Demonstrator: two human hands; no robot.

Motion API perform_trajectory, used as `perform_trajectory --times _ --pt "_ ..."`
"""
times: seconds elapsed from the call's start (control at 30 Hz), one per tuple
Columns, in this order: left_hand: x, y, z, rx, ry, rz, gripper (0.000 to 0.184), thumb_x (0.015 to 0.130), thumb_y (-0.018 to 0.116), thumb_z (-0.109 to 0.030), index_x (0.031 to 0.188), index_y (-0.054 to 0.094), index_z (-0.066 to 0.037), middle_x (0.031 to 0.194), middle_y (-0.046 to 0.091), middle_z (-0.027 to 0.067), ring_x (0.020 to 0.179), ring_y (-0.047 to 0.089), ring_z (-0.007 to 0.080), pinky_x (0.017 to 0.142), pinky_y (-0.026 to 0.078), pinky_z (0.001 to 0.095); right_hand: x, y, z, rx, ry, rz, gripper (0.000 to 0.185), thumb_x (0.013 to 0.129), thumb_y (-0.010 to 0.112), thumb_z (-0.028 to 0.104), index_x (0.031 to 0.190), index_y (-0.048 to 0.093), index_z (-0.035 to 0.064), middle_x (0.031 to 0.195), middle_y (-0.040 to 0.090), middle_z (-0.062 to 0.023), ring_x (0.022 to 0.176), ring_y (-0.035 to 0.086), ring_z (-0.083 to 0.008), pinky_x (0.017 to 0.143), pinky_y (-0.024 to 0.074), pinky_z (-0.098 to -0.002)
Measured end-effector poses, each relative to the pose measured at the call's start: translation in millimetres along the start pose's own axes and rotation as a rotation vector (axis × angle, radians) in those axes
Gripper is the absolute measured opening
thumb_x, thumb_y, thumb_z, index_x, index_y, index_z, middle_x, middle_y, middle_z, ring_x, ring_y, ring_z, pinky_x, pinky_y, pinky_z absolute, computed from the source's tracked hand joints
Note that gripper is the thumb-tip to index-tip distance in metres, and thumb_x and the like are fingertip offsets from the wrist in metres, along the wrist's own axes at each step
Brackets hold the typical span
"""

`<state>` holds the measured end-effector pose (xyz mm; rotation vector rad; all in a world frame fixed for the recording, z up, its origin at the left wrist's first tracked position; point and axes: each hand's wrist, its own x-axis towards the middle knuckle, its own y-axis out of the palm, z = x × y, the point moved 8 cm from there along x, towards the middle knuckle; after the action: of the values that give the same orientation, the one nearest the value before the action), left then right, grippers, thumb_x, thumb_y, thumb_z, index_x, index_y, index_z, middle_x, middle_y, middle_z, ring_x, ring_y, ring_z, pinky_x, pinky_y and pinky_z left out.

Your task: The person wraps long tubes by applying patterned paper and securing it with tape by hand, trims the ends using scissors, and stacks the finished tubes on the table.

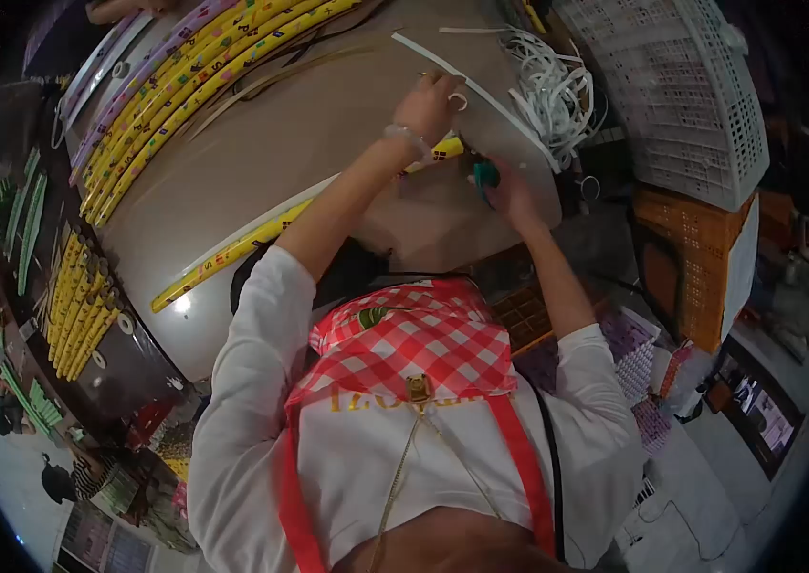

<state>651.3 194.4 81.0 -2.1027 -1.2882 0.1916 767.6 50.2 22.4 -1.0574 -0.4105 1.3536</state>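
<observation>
My left hand (pixel 431 103) is closed, with a small white curl of strip (pixel 459 100) at its fingertips. Just past it, a long flat white strip (pixel 509 115) lies slantwise on the table. My right hand (pixel 516 199) grips scissors by their green handles (pixel 485 179); the blades are hard to make out. A yellow printed tube (pixel 261 237) runs along the table's near side, passing under my left forearm. Its right end (pixel 447 148) is close to the scissors, but I cannot tell whether they touch. A white strip runs along the tube's far edge.
Several long yellow and purple printed tubes (pixel 185 110) lie at the table's far left. A tangle of white strips (pixel 554 95) sits at the right edge, beside a white plastic basket (pixel 676 91) above an orange crate (pixel 676 263). More short yellow rolls (pixel 83 310) are stacked left. Other people are beyond.
</observation>
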Motion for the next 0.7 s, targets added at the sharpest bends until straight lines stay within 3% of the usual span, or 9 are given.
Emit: perform_trajectory --times 0.07,0.1,0.17,0.2,0.27,0.33,0.5,0.63,0.7 --pt "-16.0 -86.0 -73.8 -0.433 -0.054 -0.142 0.019 0.080 0.056 -0.011 0.098 0.059 -0.006 0.081 0.057 0.0082 0.075 0.055 0.0204 0.066 0.046 0.0270 1.0 4.8 -6.3 0.064 -0.077 -0.041 0.046 0.076 0.059 0.022 0.119 0.045 0.0132 0.092 0.055 -0.0187 0.083 0.054 -0.0376 0.070 0.0432 -0.0446" --pt "-33.8 -125.9 -98.8 -0.655 0.038 -0.275 0.014 0.082 0.054 -0.008 0.092 0.058 -0.001 0.082 0.056 0.0089 0.072 0.055 0.0177 0.065 0.044 0.0240 5.1 9.7 -12.0 0.079 -0.080 0.003 0.049 0.076 0.060 0.024 0.121 0.044 0.0137 0.095 0.055 -0.0187 0.086 0.054 -0.0366 0.071 0.0433 -0.0443" --pt "-82.0 -223.3 -161.0 -0.817 0.435 -0.609 0.029 0.087 0.048 -0.027 0.086 0.057 0.001 0.084 0.052 0.0103 0.075 0.053 0.0199 0.065 0.044 0.0332 3.0 2.4 -4.3 0.008 -0.054 -0.009 0.048 0.076 0.059 0.024 0.121 0.044 0.0129 0.095 0.056 -0.0182 0.088 0.054 -0.0364 0.072 0.0437 -0.0440" --pt "-105.3 -250.4 -180.4 -0.802 0.579 -0.679 0.029 0.087 0.048 -0.027 0.086 0.057 0.001 0.084 0.052 0.0102 0.074 0.053 0.0198 0.064 0.044 0.0331 0.2 0.9 -0.3 -0.060 -0.051 0.001 0.048 0.077 0.059 0.024 0.121 0.044 0.0121 0.095 0.056 -0.0176 0.089 0.054 -0.0363 0.072 0.0440 -0.0438" --pt "-132.1 -271.5 -201.5 -0.741 0.686 -0.696 0.028 0.086 0.048 -0.026 0.086 0.057 0.000 0.083 0.052 0.0099 0.074 0.053 0.0197 0.064 0.044 0.0330 -1.9 9.9 -14.2 -0.091 0.015 -0.015 0.051 0.078 0.058 0.024 0.123 0.040 0.0102 0.099 0.054 -0.0167 0.089 0.054 -0.0362 0.073 0.0441 -0.0438" --pt "-149.0 -277.7 -209.5 -0.693 0.710 -0.704 0.027 0.086 0.048 -0.026 0.086 0.056 0.000 0.082 0.052 0.0096 0.073 0.053 0.0196 0.063 0.044 0.0329 -3.9 0.1 -8.2 -0.249 0.058 -0.183 0.054 0.078 0.056 0.027 0.126 0.037 0.0126 0.105 0.050 -0.0183 0.087 0.054 -0.0352 0.071 0.0454 -0.0425" --pt "-176.6 -284.9 -221.4 -0.613 0.727 -0.731 0.025 0.084 0.049 -0.025 0.085 0.056 0.000 0.080 0.052 0.0089 0.071 0.053 0.0193 0.062 0.044 0.0326 -11.0 2.6 -4.5 -0.405 0.234 0.079 0.055 0.083 0.051 0.035 0.129 0.030 0.0132 0.111 0.048 -0.0161 0.091 0.054 -0.0342 0.071 0.0459 -0.0457" --pt "-194.4 -291.3 -229.2 -0.561 0.734 -0.738 0.024 0.083 0.049 -0.024 0.085 0.056 -0.001 0.079 0.052 0.0084 0.070 0.053 0.0191 0.061 0.044 0.0324 -8.7 8.1 -6.6 -0.513 0.188 0.104 0.055 0.083 0.051 0.036 0.129 0.030 0.0129 0.111 0.048 -0.0154 0.091 0.054 -0.0319 0.069 0.0470 -0.0444" --pt "-201.9 -294.8 -231.8 -0.532 0.722 -0.741 0.023 0.082 0.049 -0.023 0.084 0.055 -0.001 0.078 0.052 0.0081 0.069 0.053 0.0190 0.060 0.044 0.0323 -7.9 11.6 -6.4 -0.468 0.090 0.000 0.053 0.084 0.050 0.035 0.128 0.032 0.0117 0.110 0.048 -0.0153 0.090 0.054 -0.0321 0.068 0.0474 -0.0437"
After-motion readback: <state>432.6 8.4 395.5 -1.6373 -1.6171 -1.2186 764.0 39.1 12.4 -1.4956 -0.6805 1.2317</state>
